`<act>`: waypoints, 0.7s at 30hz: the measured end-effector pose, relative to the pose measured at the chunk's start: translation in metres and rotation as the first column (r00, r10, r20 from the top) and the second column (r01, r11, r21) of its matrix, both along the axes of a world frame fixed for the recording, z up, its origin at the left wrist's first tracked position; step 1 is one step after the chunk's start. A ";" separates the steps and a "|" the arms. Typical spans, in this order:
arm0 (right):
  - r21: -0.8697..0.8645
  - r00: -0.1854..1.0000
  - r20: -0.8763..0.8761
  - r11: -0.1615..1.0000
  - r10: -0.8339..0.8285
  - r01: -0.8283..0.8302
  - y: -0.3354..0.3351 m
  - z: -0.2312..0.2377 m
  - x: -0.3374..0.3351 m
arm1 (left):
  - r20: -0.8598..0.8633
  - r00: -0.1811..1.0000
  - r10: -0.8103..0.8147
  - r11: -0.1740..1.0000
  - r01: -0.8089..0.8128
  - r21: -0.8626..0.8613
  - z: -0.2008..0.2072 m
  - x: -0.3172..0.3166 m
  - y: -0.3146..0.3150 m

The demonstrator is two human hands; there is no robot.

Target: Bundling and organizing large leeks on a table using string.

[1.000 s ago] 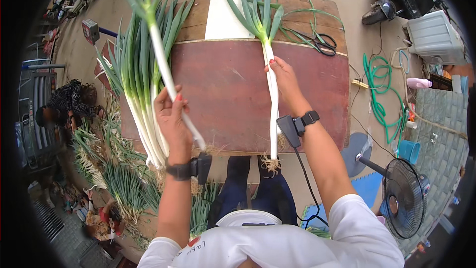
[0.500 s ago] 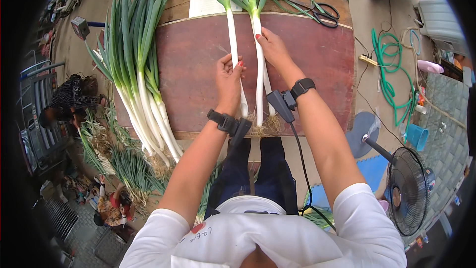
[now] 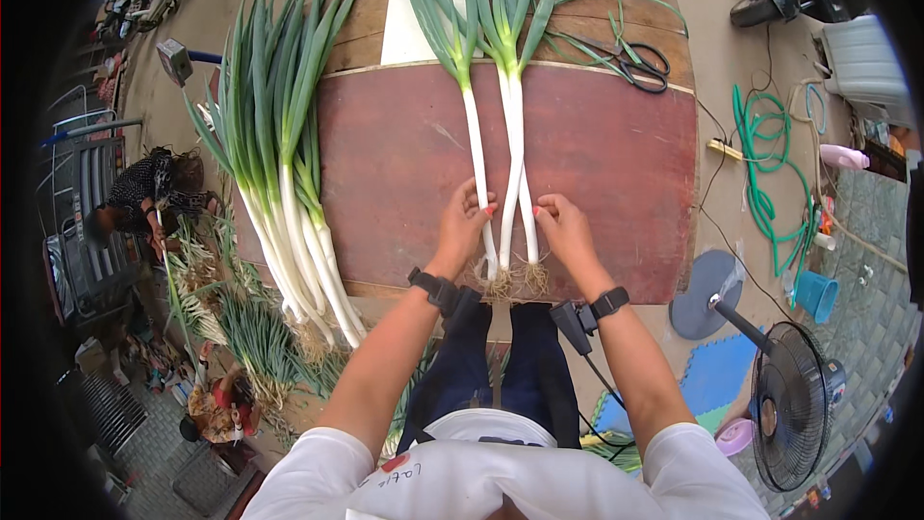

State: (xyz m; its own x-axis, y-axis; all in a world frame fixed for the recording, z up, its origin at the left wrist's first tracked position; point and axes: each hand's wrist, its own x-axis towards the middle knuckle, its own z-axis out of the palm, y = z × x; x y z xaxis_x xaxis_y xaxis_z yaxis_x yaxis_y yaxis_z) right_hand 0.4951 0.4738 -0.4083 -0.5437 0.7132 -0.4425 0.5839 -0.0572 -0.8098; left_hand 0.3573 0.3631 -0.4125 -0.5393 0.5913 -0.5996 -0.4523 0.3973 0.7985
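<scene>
Three leeks with long white stems, green tops and stringy roots lie on a dark red board, roots toward me. Two of their stems cross. My left hand is beside the leftmost stem, fingers loosely curved and thumb tip against it. On the other side, my right hand stands open, thumb and forefinger close to the right stem near its root. Neither hand is wrapped round a stem. Black straps with small devices sit on both wrists. A thick row of leeks lies along the board's left side.
Black-handled scissors and loose green leaf strips lie at the far right of the table. A white sheet is under the leaf tops. A standing fan and green hose are to the right; more leeks lie on the floor left.
Both hands have moved down the leeks toward the roots. My right hand has left the stem it was holding higher up. The stems' root ends now sit closer together.
</scene>
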 end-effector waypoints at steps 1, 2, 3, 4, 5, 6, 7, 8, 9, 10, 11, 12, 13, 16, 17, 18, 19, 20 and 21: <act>0.003 1.000 -0.009 1.000 0.006 -0.006 -0.005 -0.002 -0.004 | 0.041 0.999 -0.006 1.000 0.006 0.009 0.001 0.001 -0.002; 0.022 0.999 -0.008 0.999 0.033 -0.033 -0.010 -0.002 -0.004 | 0.036 0.999 -0.008 1.000 0.008 0.013 0.004 0.001 0.001; 0.039 0.998 -0.005 0.997 0.060 -0.060 -0.014 -0.005 -0.004 | 0.093 0.996 -0.010 0.999 0.007 0.039 0.007 0.001 0.003; -0.065 1.000 -0.009 0.998 0.025 -0.025 -0.016 -0.010 -0.006 | 0.153 0.988 -0.014 0.998 0.004 0.062 0.008 0.002 0.004; -0.076 0.999 -0.011 0.997 0.030 -0.031 -0.020 -0.012 -0.010 | 0.152 0.988 -0.006 0.999 -0.001 0.051 0.006 -0.001 0.001; -0.097 0.999 -0.038 0.995 0.026 -0.029 -0.021 -0.012 -0.015 | 0.149 0.989 -0.018 0.998 0.009 0.066 0.003 -0.007 0.002; -0.120 0.998 -0.064 0.992 0.020 -0.028 -0.022 -0.013 -0.020 | 0.148 0.988 -0.030 0.997 0.018 0.080 -0.001 -0.013 0.002; -0.143 0.999 -0.043 0.989 0.022 -0.028 -0.021 -0.016 -0.019 | 0.170 0.985 -0.023 0.998 0.013 0.057 0.001 -0.015 0.005; -0.102 0.999 -0.016 0.994 0.044 -0.046 -0.015 -0.019 -0.019 | 0.133 0.988 -0.080 0.994 0.071 0.078 0.008 -0.019 0.013; -0.055 0.998 0.002 0.996 0.070 -0.069 -0.012 -0.020 -0.020 | 0.084 0.987 -0.135 0.987 0.127 0.102 0.011 -0.020 0.015; -0.073 0.997 0.007 0.994 0.078 -0.077 -0.014 -0.015 -0.022 | 0.092 0.988 -0.126 0.989 0.118 0.086 0.010 -0.020 0.005; 0.039 1.000 0.002 0.999 0.024 -0.025 -0.014 -0.009 -0.027 | -0.127 0.982 -0.139 0.990 0.140 0.000 0.008 -0.022 -0.003; 0.150 1.000 -0.009 0.988 -0.029 0.029 -0.016 -0.001 -0.031 | -0.338 0.926 -0.167 0.985 0.145 -0.089 0.008 -0.025 -0.013; 0.203 1.000 -0.016 0.979 0.020 -0.016 -0.022 0.008 -0.028 | -0.380 0.870 -0.314 0.941 0.233 -0.244 0.017 -0.011 -0.043; 0.216 0.995 -0.050 0.973 0.088 -0.076 -0.026 0.009 -0.028 | -0.351 0.862 -0.367 0.917 0.273 -0.290 0.016 -0.006 -0.053; 0.214 0.995 -0.048 0.974 0.090 -0.078 -0.030 0.010 -0.029 | -0.379 0.874 -0.305 0.940 0.213 -0.266 0.014 -0.001 -0.062; 0.180 0.987 -0.060 0.974 0.150 -0.137 -0.034 0.011 -0.031 | -0.377 0.875 -0.304 0.940 0.212 -0.268 0.011 0.002 -0.069; 0.147 0.975 -0.074 0.969 0.210 -0.197 -0.039 0.010 -0.032 | -0.347 0.886 -0.307 0.936 0.216 -0.278 0.010 0.004 -0.073; 0.144 0.975 -0.072 0.969 0.211 -0.199 -0.044 0.010 -0.031 | -0.316 0.897 -0.309 0.932 0.220 -0.287 0.009 0.006 -0.077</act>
